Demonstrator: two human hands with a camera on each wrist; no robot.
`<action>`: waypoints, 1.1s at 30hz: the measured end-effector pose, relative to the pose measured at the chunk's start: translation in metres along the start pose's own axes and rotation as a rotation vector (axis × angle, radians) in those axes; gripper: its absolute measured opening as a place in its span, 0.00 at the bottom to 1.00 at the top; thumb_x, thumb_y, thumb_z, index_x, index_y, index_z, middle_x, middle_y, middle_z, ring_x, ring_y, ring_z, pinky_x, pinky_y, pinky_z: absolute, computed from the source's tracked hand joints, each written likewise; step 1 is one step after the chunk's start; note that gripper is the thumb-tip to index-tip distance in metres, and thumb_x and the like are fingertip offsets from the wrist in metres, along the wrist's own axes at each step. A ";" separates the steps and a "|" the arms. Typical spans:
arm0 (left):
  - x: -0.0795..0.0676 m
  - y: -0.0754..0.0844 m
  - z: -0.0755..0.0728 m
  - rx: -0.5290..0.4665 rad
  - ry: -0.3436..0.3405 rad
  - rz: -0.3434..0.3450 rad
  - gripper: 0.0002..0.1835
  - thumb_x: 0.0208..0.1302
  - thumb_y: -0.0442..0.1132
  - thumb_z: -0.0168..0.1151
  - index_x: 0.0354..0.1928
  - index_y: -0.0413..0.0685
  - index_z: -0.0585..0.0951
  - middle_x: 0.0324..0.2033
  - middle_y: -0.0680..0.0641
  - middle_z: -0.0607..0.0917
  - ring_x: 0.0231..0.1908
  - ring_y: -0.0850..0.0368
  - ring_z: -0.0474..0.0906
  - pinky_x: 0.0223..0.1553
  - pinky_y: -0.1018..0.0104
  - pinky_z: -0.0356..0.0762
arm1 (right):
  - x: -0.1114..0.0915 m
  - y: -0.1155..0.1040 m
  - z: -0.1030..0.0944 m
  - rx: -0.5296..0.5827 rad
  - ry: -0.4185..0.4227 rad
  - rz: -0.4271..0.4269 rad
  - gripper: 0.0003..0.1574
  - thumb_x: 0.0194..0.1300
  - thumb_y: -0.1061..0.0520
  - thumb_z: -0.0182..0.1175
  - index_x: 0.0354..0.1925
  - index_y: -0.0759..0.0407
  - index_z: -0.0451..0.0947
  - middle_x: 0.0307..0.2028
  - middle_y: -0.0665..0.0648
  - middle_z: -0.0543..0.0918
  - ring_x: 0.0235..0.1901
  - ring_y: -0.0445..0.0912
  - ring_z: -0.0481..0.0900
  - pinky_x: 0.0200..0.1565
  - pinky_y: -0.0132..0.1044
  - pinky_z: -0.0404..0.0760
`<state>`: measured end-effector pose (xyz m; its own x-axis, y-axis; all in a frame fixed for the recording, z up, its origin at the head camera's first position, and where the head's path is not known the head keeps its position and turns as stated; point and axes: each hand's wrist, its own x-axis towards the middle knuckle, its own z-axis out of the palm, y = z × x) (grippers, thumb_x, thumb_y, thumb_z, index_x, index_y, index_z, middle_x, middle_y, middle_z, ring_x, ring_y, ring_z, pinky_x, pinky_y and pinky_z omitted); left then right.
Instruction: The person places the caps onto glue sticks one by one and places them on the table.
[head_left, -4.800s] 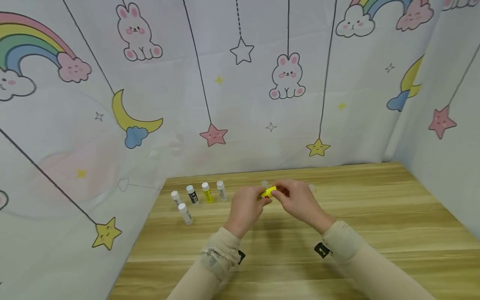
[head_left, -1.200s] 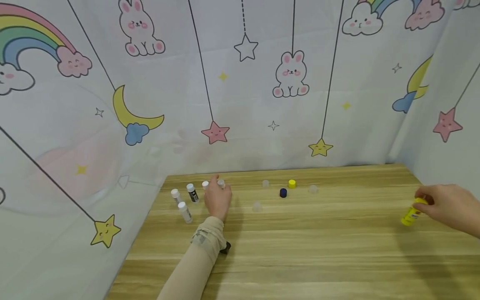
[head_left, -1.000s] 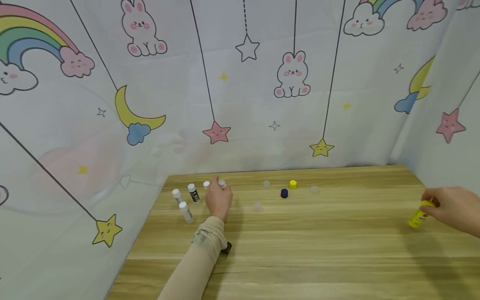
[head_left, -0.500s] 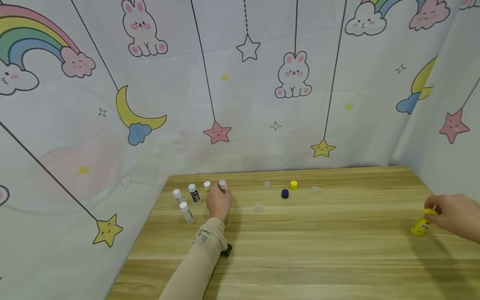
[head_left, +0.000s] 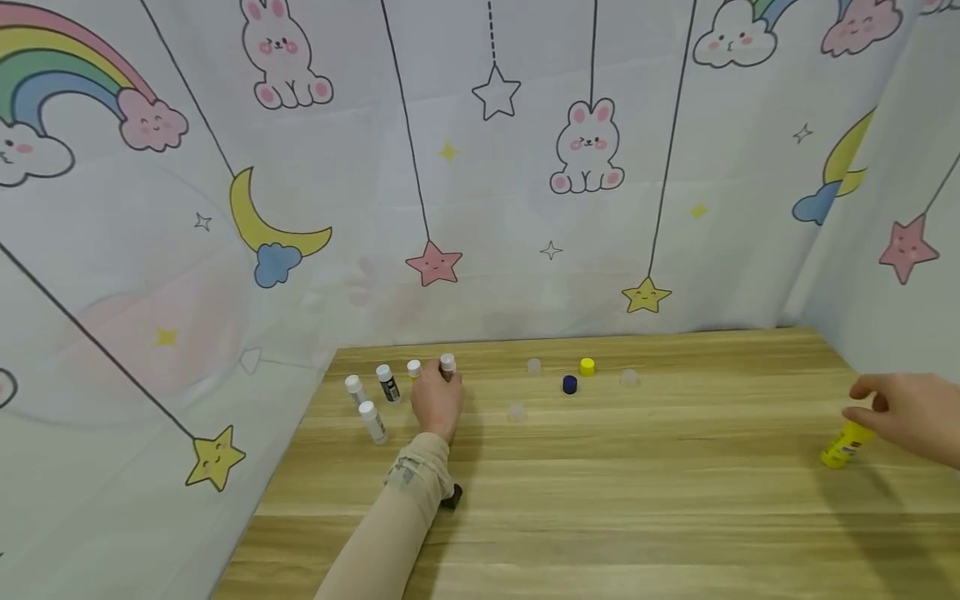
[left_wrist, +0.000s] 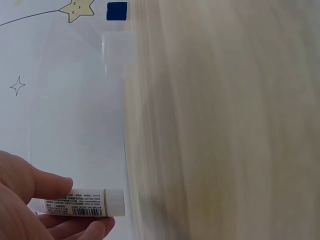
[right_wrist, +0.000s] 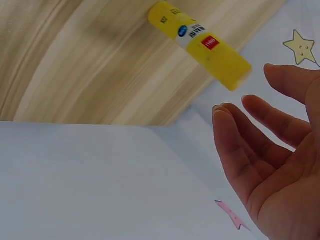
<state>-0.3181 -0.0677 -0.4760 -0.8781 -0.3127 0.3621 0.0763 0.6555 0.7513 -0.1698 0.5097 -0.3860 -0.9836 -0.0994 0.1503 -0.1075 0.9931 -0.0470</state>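
My left hand [head_left: 437, 402] grips a white glue stick [left_wrist: 80, 202] by its sides, thumb on one side and fingers on the other. A printed label with a barcode faces the left wrist camera. At the right of the table a yellow glue stick [right_wrist: 200, 42] stands upright with a red mark on its label. Around its top, my right hand [head_left: 911, 415] has its thumb and fingers spread; the right wrist view shows a gap between them and the stick. Half hidden by my left hand is a yellow glue stick with a white cap [head_left: 414, 368].
Left of my left hand stand a black-labelled glue stick [head_left: 387, 385] and two white ones, a rear one [head_left: 355, 390] and a front one [head_left: 372, 423]. Mid-table lie a yellow cap [head_left: 587, 367], a navy cap [head_left: 570, 384] and several clear caps, one at the front [head_left: 517, 412].
Both hands held the yellow glue stick mid-table; the right hand carried it right and has now let go. My left hand moved left to the white glue stick, which has shifted slightly.
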 end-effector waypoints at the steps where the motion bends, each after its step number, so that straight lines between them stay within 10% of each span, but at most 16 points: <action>1: 0.000 0.001 -0.001 0.003 -0.004 0.001 0.09 0.65 0.35 0.69 0.44 0.40 0.84 0.36 0.41 0.87 0.37 0.42 0.84 0.42 0.46 0.80 | 0.001 -0.001 -0.002 0.000 0.008 -0.003 0.20 0.59 0.57 0.70 0.35 0.75 0.79 0.20 0.55 0.77 0.17 0.46 0.72 0.21 0.44 0.75; 33: -0.012 0.028 -0.027 0.000 0.006 0.088 0.09 0.65 0.39 0.68 0.46 0.48 0.85 0.33 0.49 0.86 0.31 0.51 0.82 0.34 0.50 0.77 | 0.090 -0.107 -0.029 0.106 -0.033 -0.142 0.22 0.68 0.49 0.65 0.51 0.65 0.82 0.40 0.63 0.85 0.36 0.57 0.83 0.35 0.56 0.80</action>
<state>-0.2928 -0.0638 -0.4440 -0.8654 -0.2576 0.4298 0.1531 0.6809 0.7162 -0.2425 0.3962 -0.3385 -0.9614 -0.2420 0.1307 -0.2588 0.9569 -0.1320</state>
